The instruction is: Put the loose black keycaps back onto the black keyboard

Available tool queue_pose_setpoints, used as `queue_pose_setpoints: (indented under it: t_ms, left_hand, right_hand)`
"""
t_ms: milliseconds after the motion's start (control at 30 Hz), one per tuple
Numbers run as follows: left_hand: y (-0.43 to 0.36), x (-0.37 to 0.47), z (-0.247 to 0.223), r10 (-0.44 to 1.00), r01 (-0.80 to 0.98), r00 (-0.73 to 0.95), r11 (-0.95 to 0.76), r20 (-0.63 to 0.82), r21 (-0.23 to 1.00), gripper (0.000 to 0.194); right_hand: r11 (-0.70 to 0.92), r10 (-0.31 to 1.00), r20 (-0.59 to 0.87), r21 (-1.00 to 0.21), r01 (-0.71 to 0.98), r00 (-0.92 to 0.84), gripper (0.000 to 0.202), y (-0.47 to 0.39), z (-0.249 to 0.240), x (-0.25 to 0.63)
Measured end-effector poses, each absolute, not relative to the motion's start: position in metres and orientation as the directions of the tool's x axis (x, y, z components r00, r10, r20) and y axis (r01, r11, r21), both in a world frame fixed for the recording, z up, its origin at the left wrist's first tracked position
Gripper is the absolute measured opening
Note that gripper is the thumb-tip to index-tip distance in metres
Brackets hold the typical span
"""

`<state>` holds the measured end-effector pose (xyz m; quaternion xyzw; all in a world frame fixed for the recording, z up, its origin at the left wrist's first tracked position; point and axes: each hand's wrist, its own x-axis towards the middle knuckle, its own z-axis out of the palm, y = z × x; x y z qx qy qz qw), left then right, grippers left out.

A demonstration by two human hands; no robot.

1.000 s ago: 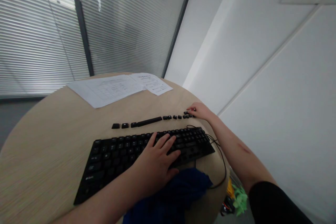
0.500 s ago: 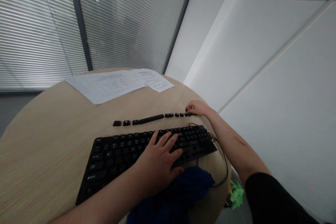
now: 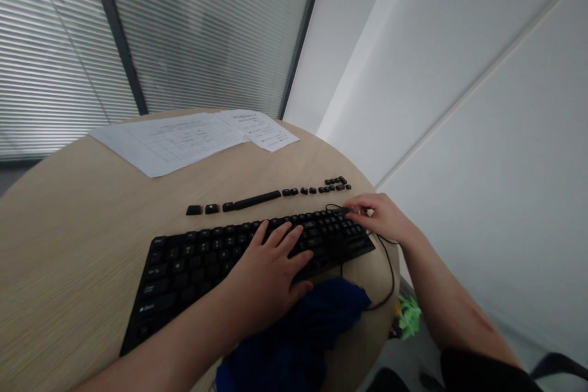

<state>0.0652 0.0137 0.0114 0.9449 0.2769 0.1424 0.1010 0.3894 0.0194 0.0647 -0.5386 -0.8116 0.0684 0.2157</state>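
A black keyboard [image 3: 184, 266] lies slantwise on the round wooden table, and some of its lower-edge keys on the right are off. My left hand [image 3: 271, 275] rests on its middle with the fingers spread, holding nothing. At the keyboard's far right corner, my right hand [image 3: 374, 214] has thumb and fingertips pinched in at the top number-pad keys. What lies between those fingertips is too small to make out. Behind the keyboard runs a row of loose black keycaps, among them a long space bar [image 3: 257, 199] and a small cluster of keycaps [image 3: 335, 182] at the right end.
A dark blue cloth [image 3: 294, 343] is bunched in front of the keyboard, near the table edge. The black cable [image 3: 392, 282] loops along the right side. Printed papers [image 3: 184, 141] lie at the back of the table [image 3: 59, 233]. A white wall [image 3: 482, 153] rises at right.
My right hand has moved from the right end of the keycap row back to the keyboard's right corner. The cluster of keycaps it covered now shows. My left hand stays on the keyboard.
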Motion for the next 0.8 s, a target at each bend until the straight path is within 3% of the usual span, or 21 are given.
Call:
queue_pose_setpoints:
  t_ms: [200,533,600,800]
  left_hand:
    - [0.021,0.057,0.02,0.582,0.525,0.783,-0.807,0.217,0.27,0.047]
    - [0.052,0.032,0.04,0.674,0.575,0.683,-0.734,0.282,0.362,0.064]
    - [0.052,0.032,0.037,0.67,0.567,0.689,-0.736,0.278,0.37,0.063]
    - [0.052,0.031,0.027,0.655,0.542,0.703,-0.746,0.277,0.388,0.063]
  right_hand:
    - [0.48,0.825,0.502,-0.377,0.792,-0.261,0.017,-0.02,0.046,0.388]
    - [0.208,0.751,0.611,-0.576,0.791,0.248,0.034,-0.035,-0.031,0.412]
    - [0.225,0.762,0.606,-0.579,0.784,0.228,0.029,-0.036,-0.032,0.412]
    - [0.308,0.801,0.598,-0.426,0.85,0.009,0.014,-0.042,-0.019,0.401]
